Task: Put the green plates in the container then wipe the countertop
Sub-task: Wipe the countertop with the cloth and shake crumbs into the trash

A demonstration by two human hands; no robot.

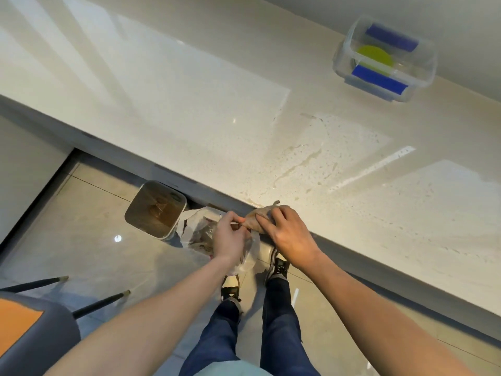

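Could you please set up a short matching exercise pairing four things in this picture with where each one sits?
Things:
1. round green plate
2. crumpled brown cloth
3. square brown-lined bin
4. clear plastic container with blue clips

Places:
A. on the floor below the counter's edge
B. far right of the pale countertop
C. inside the container
D. at the counter's near edge, under the right hand, pinched by the left hand

Pairs: 1-C, 2-D, 3-A, 4-B

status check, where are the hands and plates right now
Both hands, left and right, grip a brown cloth at the countertop edge. Green plate sits in the container. Wet streaks ahead, nothing blocking.
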